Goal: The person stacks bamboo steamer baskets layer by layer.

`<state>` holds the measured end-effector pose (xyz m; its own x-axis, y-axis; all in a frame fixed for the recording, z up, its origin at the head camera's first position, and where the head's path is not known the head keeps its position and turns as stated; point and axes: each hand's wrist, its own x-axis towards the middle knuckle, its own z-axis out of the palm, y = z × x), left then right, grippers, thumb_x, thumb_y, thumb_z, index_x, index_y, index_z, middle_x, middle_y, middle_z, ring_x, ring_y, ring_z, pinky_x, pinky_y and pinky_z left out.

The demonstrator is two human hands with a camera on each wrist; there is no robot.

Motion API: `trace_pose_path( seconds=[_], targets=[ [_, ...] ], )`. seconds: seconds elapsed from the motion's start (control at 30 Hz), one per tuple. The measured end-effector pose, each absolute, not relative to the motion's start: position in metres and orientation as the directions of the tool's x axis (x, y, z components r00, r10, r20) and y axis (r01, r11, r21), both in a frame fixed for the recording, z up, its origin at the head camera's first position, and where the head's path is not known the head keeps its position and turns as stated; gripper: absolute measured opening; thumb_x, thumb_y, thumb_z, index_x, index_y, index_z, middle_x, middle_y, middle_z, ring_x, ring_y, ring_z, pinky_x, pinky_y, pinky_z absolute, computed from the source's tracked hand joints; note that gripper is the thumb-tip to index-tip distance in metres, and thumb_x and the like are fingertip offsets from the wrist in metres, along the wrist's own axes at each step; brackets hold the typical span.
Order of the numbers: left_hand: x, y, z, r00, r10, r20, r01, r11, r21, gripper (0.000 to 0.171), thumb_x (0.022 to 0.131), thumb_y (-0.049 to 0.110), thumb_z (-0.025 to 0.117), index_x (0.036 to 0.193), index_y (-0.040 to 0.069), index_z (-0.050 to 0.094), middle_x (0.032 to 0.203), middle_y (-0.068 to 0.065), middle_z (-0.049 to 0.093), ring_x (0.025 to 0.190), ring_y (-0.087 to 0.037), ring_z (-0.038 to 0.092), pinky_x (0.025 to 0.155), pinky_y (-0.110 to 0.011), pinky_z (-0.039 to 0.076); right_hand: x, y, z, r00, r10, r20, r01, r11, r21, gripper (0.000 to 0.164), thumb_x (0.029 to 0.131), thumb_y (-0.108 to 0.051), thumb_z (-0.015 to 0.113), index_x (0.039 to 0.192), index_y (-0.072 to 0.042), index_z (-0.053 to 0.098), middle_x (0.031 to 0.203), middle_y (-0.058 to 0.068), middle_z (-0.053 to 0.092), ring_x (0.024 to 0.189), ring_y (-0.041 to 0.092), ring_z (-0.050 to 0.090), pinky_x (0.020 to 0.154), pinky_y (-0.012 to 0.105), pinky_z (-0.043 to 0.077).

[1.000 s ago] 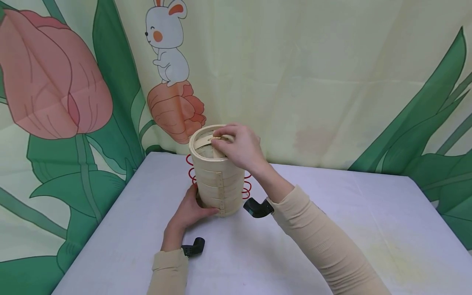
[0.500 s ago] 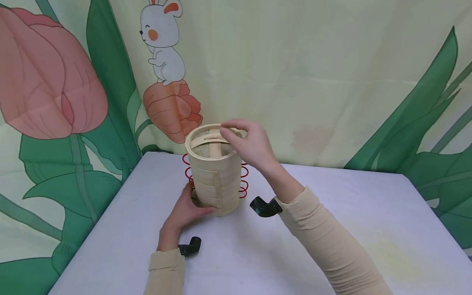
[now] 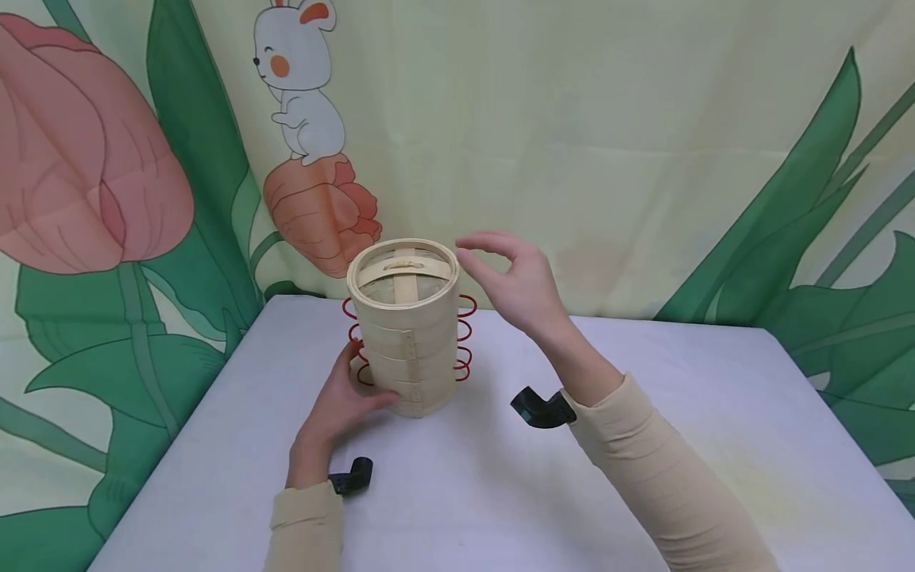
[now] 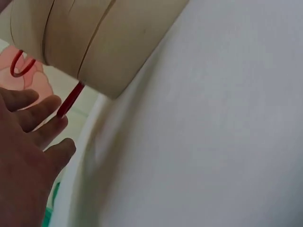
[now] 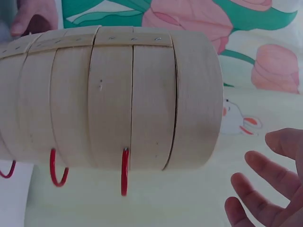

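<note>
A tall stack of round bamboo steamer baskets (image 3: 389, 357) stands upright on the table, with red ring handles (image 3: 465, 329) down both sides. On top sits the woven lid (image 3: 405, 290), a bamboo strap crossing it. Beside the lower left of the stack is my left hand (image 3: 341, 401), thumb stretched toward the front of the base. In the left wrist view its relaxed fingers (image 4: 40, 113) are spread right by a red ring. My right hand (image 3: 525, 286) hovers just right of the lid, holding nothing, with fingers extended and apart from the rim in the right wrist view.
A white-covered table (image 3: 572, 477) spreads around the stack, widest to the right. Close behind it hangs a printed curtain (image 3: 572, 159) with a rabbit, a carrot and tulips. A black wrist camera (image 3: 543, 408) juts from the right sleeve, and another (image 3: 352, 477) from the left.
My right hand has let go of the lid's strap and moved right, off the lid. The left hand has slipped slightly away from the stack's side. The lid stays on the stack.
</note>
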<state>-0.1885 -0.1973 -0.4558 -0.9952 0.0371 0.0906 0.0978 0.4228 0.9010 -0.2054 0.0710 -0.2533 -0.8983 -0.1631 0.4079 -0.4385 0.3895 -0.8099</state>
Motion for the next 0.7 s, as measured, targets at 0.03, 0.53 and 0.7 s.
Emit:
trace_pose_path(
  seconds=[0.03, 0.53, 0.7],
  targets=[
    [-0.189, -0.199, -0.454, -0.996, 0.037, 0.085, 0.092, 0.429, 0.899, 0.121, 0.058, 0.046, 0.086, 0.148, 0.012, 0.013, 0.148, -0.008, 0.024, 0.136, -0.025, 0.019, 0.108, -0.049, 0.017, -0.204, 0.074, -0.254, -0.899, -0.158, 0.408, -0.437, 0.385, -0.813, 0.025, 0.087, -0.036, 0.064, 0.107, -0.022, 0.070, 0.109, -0.013, 0.061, 0.109, 0.001, 0.049, 0.097, 0.033, 0.034],
    [-0.183, -0.220, -0.414, -0.984, 0.024, 0.175, 0.149, 0.643, 0.752, 0.114, 0.069, 0.058, 0.074, 0.150, 0.016, 0.006, 0.153, -0.010, 0.011, 0.137, -0.032, 0.014, 0.102, -0.060, 0.023, -0.181, 0.132, -0.270, -0.888, -0.040, 0.457, -0.428, 0.430, -0.795, 0.032, 0.088, -0.035, 0.065, 0.117, -0.021, 0.067, 0.122, -0.007, 0.056, 0.119, 0.008, 0.044, 0.101, 0.041, 0.030],
    [-0.175, -0.222, -0.404, -0.974, 0.043, 0.221, 0.183, 0.723, 0.667, 0.111, 0.073, 0.059, 0.069, 0.150, 0.017, 0.002, 0.153, -0.012, 0.007, 0.138, -0.032, 0.010, 0.099, -0.063, 0.024, -0.170, 0.156, -0.280, -0.872, -0.009, 0.490, -0.428, 0.503, -0.751, 0.034, 0.089, -0.035, 0.062, 0.120, -0.022, 0.065, 0.126, -0.007, 0.053, 0.121, 0.011, 0.040, 0.094, 0.045, 0.035]
  ],
)
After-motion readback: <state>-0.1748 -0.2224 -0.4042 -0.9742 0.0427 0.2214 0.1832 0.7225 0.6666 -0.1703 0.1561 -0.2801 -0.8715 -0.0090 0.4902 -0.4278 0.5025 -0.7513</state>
